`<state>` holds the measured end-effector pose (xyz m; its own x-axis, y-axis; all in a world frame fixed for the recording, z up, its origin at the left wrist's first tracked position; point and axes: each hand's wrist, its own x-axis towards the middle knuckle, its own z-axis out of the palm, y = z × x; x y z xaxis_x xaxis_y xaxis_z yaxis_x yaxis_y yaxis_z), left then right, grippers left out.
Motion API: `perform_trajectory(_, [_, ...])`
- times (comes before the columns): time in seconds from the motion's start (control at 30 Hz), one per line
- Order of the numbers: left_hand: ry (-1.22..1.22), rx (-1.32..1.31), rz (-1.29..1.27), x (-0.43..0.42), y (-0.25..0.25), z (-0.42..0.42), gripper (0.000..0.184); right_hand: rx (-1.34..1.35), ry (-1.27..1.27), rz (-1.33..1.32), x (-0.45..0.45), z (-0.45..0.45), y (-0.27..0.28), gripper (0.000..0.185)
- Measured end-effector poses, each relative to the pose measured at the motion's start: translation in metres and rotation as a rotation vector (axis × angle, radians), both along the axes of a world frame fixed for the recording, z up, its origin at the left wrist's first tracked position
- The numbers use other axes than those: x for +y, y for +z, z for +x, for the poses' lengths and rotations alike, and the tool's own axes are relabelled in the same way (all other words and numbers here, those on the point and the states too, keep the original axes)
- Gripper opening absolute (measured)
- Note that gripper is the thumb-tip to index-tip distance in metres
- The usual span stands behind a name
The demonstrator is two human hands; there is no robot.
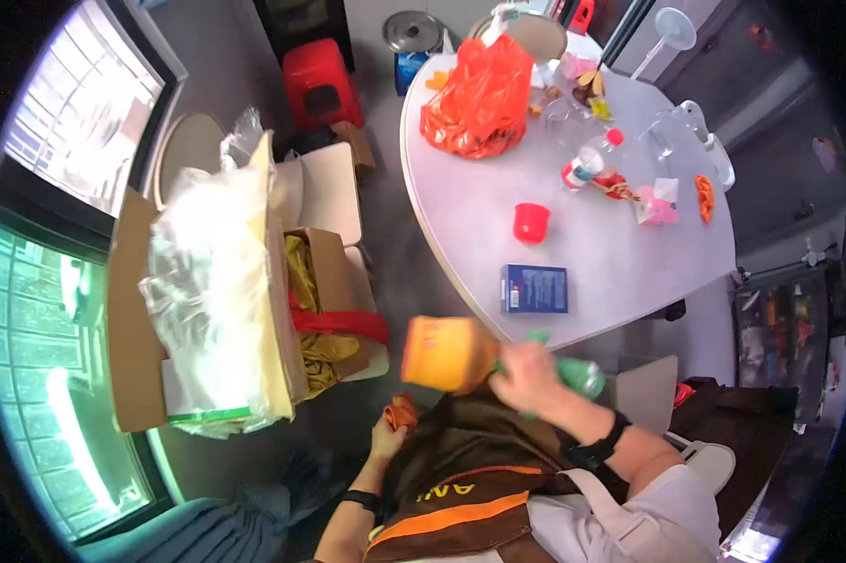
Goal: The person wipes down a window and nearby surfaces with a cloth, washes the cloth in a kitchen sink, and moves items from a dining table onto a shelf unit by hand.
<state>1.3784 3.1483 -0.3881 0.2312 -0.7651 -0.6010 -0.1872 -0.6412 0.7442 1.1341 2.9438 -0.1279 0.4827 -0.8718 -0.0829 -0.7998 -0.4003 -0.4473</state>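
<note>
My right hand (526, 375) is closed around the narrow end of an orange bottle (446, 355), held sideways off the near edge of the table and blurred by motion. Green plastic (581, 377) shows on the other side of this hand; whether it belongs to the bottle I cannot tell. Lower and to the left, my left hand (388, 439) grips a crumpled orange-brown cloth (401, 411) in front of my brown apron. Nearest to the right hand on the table (460, 220) lies a dark blue box (535, 289), with a red cup (531, 223) beyond it.
A red plastic bag (484, 98), a clear bottle with a red cap (587, 161), a pink-and-white packet (657, 202) and an orange cloth (705, 199) occupy the table. Cardboard boxes (128, 319) with plastic wrapping stand at left. Behind is a red stool (320, 75).
</note>
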Motion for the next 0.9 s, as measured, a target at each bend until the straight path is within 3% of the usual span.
perform_trajectory(0.03, [-0.044,-0.065,-0.088,0.003,0.000,0.008,0.036,-0.099,0.015,-0.294,-0.011,-0.023,0.022,0.026])
perform_trajectory(0.07, [0.023,0.017,-0.074,0.002,0.023,0.013,0.035,-0.119,0.028,-0.186,-0.031,-0.045,0.051,0.022])
perform_trajectory(0.1, [0.092,0.097,-0.068,-0.008,0.054,0.016,0.034,-0.138,-0.083,-0.288,-0.045,-0.073,0.054,0.015])
perform_trajectory(0.13, [0.162,0.173,-0.081,-0.016,0.086,0.017,0.032,-0.056,-0.190,-0.469,-0.062,-0.110,0.035,0.014])
perform_trajectory(0.2, [0.122,0.094,-0.144,-0.016,0.097,0.027,0.032,0.130,-0.241,-0.494,-0.099,-0.177,0.012,0.020])
perform_trajectory(0.23, [0.077,0.021,-0.190,-0.017,0.101,0.031,0.032,0.132,-0.300,-0.457,-0.114,-0.198,0.004,0.021])
perform_trajectory(0.3, [0.091,0.059,-0.149,-0.034,0.170,0.027,0.034,0.125,-0.320,-0.431,-0.149,-0.238,-0.034,0.023])
perform_trajectory(0.37, [0.140,0.179,-0.285,-0.040,0.209,0.023,0.035,0.374,-0.409,-0.395,-0.171,-0.256,-0.065,0.026])
perform_trajectory(0.47, [0.183,0.374,-0.314,-0.052,0.285,0.020,0.040,0.251,-0.387,-0.365,-0.193,-0.265,-0.100,0.029])
perform_trajectory(0.5, [0.112,0.311,-0.369,-0.051,0.292,0.026,0.042,0.161,-0.377,-0.173,-0.210,-0.275,-0.120,0.042])
perform_trajectory(0.53, [0.186,0.469,-0.388,-0.050,0.313,0.026,0.045,0.230,-0.246,-0.145,-0.220,-0.284,-0.131,0.052])
perform_trajectory(0.57, [0.123,0.434,-0.486,-0.049,0.327,0.032,0.046,0.226,-0.190,-0.127,-0.239,-0.276,-0.124,0.053])
perform_trajectory(0.7, [0.245,0.489,-0.748,-0.031,0.402,0.038,0.054,-0.244,0.058,0.028,-0.244,-0.127,0.033,0.060])
perform_trajectory(0.8, [0.244,0.366,-0.975,-0.020,0.446,0.032,0.053,-0.581,0.537,0.562,-0.160,0.012,0.127,0.067])
perform_trajectory(0.83, [0.171,-0.003,-0.963,-0.011,0.470,0.042,0.053,-0.729,0.775,0.785,-0.108,0.081,0.155,0.063])
perform_trajectory(0.87, [0.093,-0.370,-0.933,-0.005,0.489,0.049,0.053,-0.716,0.825,1.068,-0.050,0.125,0.193,0.074])
perform_trajectory(0.9, [0.072,-0.375,-0.931,0.000,0.503,0.056,0.053,-0.636,0.708,1.388,-0.004,0.159,0.225,0.076])
